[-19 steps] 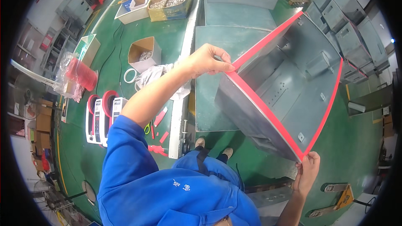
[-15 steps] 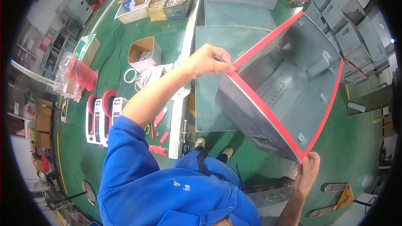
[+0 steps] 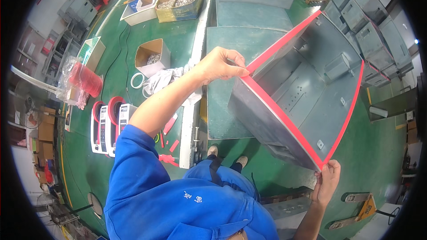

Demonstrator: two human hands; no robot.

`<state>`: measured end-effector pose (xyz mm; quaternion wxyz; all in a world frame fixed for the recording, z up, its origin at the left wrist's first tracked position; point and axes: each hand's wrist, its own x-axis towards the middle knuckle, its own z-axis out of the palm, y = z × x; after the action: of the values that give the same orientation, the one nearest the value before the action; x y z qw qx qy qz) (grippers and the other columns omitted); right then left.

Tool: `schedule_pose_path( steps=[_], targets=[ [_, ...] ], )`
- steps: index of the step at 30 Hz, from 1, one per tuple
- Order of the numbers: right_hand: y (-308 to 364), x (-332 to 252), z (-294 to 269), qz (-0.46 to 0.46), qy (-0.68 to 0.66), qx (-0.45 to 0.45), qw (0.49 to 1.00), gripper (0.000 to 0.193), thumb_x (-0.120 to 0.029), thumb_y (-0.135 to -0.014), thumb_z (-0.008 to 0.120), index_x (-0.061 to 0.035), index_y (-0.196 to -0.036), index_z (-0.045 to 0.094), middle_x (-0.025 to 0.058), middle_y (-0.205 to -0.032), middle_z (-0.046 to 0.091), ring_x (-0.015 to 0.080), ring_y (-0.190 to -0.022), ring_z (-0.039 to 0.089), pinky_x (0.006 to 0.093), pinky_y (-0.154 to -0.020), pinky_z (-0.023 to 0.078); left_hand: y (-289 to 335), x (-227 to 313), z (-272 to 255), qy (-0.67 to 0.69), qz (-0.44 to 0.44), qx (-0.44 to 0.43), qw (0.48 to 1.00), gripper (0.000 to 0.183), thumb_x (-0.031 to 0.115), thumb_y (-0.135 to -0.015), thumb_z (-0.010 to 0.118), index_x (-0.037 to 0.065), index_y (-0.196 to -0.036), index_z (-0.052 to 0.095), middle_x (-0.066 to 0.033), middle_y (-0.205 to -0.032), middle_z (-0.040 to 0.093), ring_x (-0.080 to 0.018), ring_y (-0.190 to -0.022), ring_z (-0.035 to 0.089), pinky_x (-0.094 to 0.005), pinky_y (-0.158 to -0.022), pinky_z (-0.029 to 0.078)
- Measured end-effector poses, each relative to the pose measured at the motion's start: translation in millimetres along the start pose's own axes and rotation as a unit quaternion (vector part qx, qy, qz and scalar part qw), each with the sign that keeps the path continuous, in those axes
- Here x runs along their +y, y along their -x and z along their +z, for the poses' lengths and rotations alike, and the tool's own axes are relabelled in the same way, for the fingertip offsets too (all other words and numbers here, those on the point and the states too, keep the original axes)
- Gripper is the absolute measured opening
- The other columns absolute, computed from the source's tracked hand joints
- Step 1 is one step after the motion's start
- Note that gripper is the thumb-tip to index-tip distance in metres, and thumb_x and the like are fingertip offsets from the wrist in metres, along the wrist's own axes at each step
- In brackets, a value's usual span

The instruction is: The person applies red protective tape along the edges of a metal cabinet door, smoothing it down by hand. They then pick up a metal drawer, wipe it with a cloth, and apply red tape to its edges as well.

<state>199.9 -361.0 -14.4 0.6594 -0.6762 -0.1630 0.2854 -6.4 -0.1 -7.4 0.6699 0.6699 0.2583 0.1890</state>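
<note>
**Corner-to-corner pinch, nice and wide**

So you've got an open, grey metal box cabinet [image 3: 260, 122] right of centre, tilted with its open side facing you. Its far end overlaps a flat grey-green panel [image 3: 229, 118]; can't tell what carries the weight.

Your left hand [image 3: 224, 65] is in a narrow pinch, thumb against fingers, on the thin red tape strip [image 3: 284, 116] at the rim's left corner. Your right hand [image 3: 328, 178] is closed on the strip at the near corner; can't tell if it's got metal in there too. I'd guess holding both ends keeps that stretch straight along the rim. Red runs along the edges beyond both corners as well.

Over left, two white tape dispensers with red rolls [image 3: 102, 126] sit side by side on the green-topped bench [image 3: 182, 40], probably there for easy reach. Red offcuts [image 3: 174, 146] lie near its edge, and an open cardboard carton of small metal parts [image 3: 158, 67] stands farther back.
</note>
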Motion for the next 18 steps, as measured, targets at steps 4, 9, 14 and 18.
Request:
schedule_pose_path(
  steps=[4, 9, 14, 18],
  targets=[
    [-1, 1, -1, 0.001, 0.006, 0.001, 1.000, 0.021, -0.006, -0.085, 0.052, -0.0049, -0.104, 0.043, 0.0029, -0.092, 0.050, 0.0076, -0.079, 0.048, 0.0205, -0.064, 0.038, 1, 0, 0, -0.007, -0.004, 0.009, 1.000, 0.008, 0.007, -0.072, 0.073, 0.006, -0.072, 0.065, 0.0031, -0.082, 0.054, -0.0027, -0.053, 0.042, -0.0188, -0.043, 0.028],
    [1, 1, -1, -0.002, 0.006, 0.005, 1.000, 0.021, -0.007, -0.085, 0.054, -0.0048, -0.103, 0.043, 0.0029, -0.093, 0.051, 0.0075, -0.080, 0.048, 0.0209, -0.065, 0.038, 1, 1, 2, -0.030, 0.007, 0.010, 0.999, 0.008, 0.006, -0.073, 0.071, 0.005, -0.072, 0.064, 0.0030, -0.082, 0.054, -0.0025, -0.056, 0.044, -0.0190, -0.043, 0.028],
    [1, 6, -3, -0.016, 0.013, 0.016, 1.000, 0.024, -0.009, -0.084, 0.055, -0.0048, -0.105, 0.044, 0.0032, -0.094, 0.052, 0.0084, -0.081, 0.049, 0.0224, -0.066, 0.039, -2, -6, 5, -0.119, 0.038, 0.047, 0.991, 0.008, 0.005, -0.073, 0.070, 0.004, -0.072, 0.062, 0.0025, -0.084, 0.055, -0.0030, -0.064, 0.049, -0.0185, -0.045, 0.031],
    [0, 7, -1, -0.039, 0.043, -0.003, 0.998, 0.024, -0.009, -0.084, 0.055, -0.0050, -0.106, 0.046, 0.0034, -0.095, 0.052, 0.0092, -0.084, 0.049, 0.0236, -0.066, 0.041, 5, -12, -1, -0.131, 0.002, 0.058, 0.990, 0.013, 0.005, -0.073, 0.068, 0.004, -0.084, 0.061, 0.0027, -0.086, 0.054, -0.0028, -0.066, 0.050, -0.0174, -0.045, 0.031]
  ],
)
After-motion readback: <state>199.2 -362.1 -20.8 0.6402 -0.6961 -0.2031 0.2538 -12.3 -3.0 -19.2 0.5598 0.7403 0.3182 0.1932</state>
